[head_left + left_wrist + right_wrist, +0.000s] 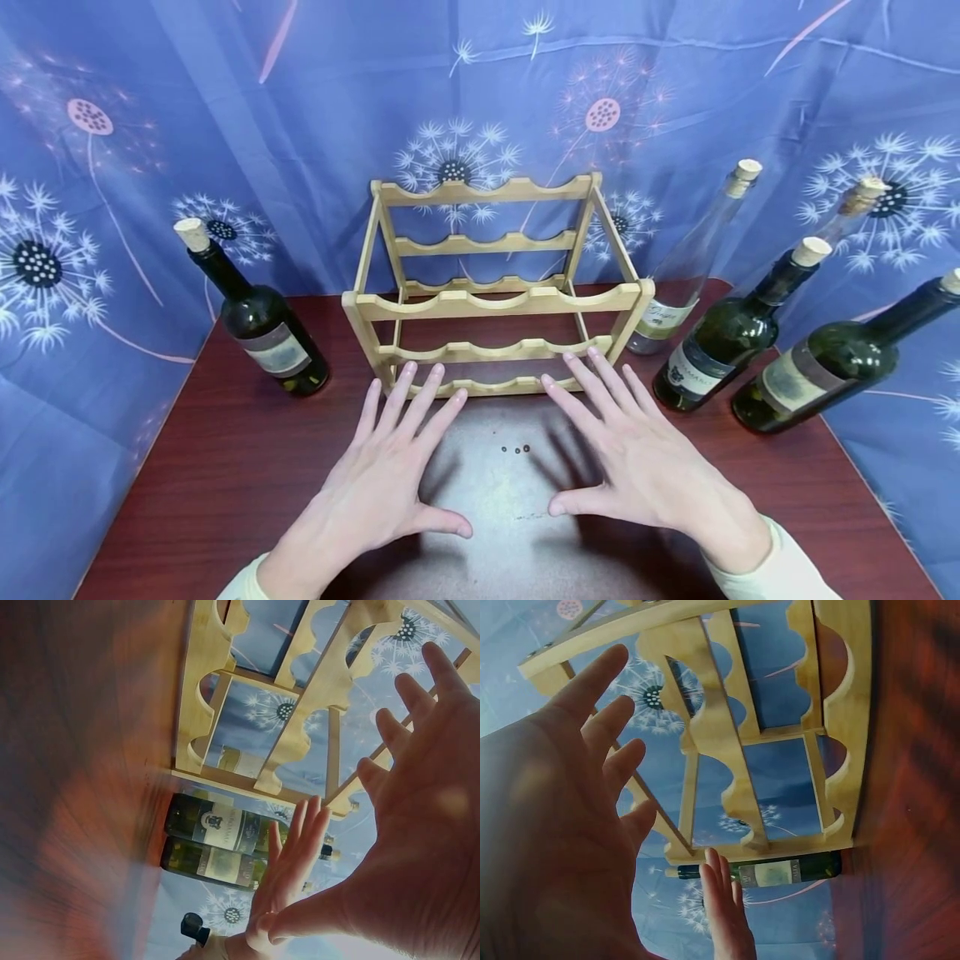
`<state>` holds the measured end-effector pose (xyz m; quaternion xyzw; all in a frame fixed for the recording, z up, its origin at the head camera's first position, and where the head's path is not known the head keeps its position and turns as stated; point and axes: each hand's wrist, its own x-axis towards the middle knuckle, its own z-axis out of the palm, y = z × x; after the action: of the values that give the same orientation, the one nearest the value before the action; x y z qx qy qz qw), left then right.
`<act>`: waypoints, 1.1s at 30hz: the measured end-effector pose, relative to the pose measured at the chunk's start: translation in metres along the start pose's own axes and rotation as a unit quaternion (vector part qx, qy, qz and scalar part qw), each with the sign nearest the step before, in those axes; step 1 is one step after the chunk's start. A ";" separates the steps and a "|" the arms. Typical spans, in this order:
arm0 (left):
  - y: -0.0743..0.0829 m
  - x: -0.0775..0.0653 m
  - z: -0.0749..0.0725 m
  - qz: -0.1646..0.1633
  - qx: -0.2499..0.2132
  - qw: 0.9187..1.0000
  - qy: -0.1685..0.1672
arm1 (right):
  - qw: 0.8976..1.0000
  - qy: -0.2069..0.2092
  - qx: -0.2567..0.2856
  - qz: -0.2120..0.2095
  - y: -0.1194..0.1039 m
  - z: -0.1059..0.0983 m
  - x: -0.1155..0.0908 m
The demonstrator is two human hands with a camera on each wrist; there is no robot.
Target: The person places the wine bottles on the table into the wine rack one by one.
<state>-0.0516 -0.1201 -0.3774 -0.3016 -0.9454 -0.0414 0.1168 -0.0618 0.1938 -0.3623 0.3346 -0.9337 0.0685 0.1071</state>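
Both hands are held palm down over the table in front of a wooden wine rack (498, 304), fingers spread and holding nothing. My left hand (393, 467) has its fingertips overlapping the rack's lower left front in the head view. On the other side, my right hand (637, 454) reaches toward the lower right front, its thumb pointing inward. The rack has scalloped rails on several levels and bears no bottles. In the left wrist view the rack's front (307, 712) rises beyond the left fingers; the right wrist view shows its rails (720, 727) past the right fingers.
One dark corked wine bottle (273, 333) stands left of the rack. To the right are a clear corked bottle (675, 292), a dark labelled bottle (720, 350), another dark bottle (825, 371) and a second clear one behind. A blue dandelion-print cloth (315, 108) hangs around the reddish table (202, 467).
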 end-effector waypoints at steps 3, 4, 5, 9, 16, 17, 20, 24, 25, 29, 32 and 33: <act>0.000 0.000 -0.001 0.001 -0.001 1.000 0.003 | 1.000 0.004 -0.005 0.002 0.001 -0.004 -0.002; 0.000 0.000 -0.001 0.001 -0.001 1.000 0.004 | 1.000 0.006 -0.006 0.001 0.001 -0.006 -0.002; 0.000 0.000 -0.002 0.001 -0.002 1.000 0.004 | 1.000 0.008 -0.007 0.001 0.001 -0.007 -0.003; 0.001 0.000 -0.002 0.001 -0.004 1.000 0.003 | 1.000 0.014 -0.009 0.002 0.001 -0.014 -0.005; 0.001 -0.001 -0.002 0.002 -0.003 1.000 0.005 | 1.000 0.022 -0.005 0.013 0.005 -0.025 -0.010; 0.001 0.000 -0.002 0.002 -0.003 1.000 0.004 | 1.000 0.021 -0.006 0.018 0.006 -0.027 -0.011; 0.000 -0.001 -0.003 0.000 -0.003 1.000 0.003 | 0.999 0.022 -0.003 0.029 0.008 -0.033 -0.013; -0.002 -0.002 -0.002 -0.003 -0.006 1.000 0.003 | 0.999 0.025 -0.003 0.036 0.011 -0.040 -0.015; -0.002 -0.002 -0.001 -0.004 -0.009 1.000 0.004 | 0.999 0.025 -0.005 0.037 0.012 -0.041 -0.016; -0.004 -0.004 0.000 -0.007 -0.016 1.000 -0.003 | 0.999 0.033 -0.004 0.038 0.014 -0.047 -0.019; -0.006 -0.005 0.001 -0.010 -0.018 1.000 -0.015 | 0.998 0.037 0.000 0.045 0.017 -0.051 -0.022; -0.006 -0.005 0.001 -0.011 -0.018 1.000 -0.017 | 0.998 0.036 0.002 0.050 0.019 -0.052 -0.024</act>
<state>-0.0512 -0.1278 -0.3800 -0.2936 -0.9497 -0.0546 0.0943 -0.0479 0.2326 -0.3192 0.2851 -0.9446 0.0873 0.1369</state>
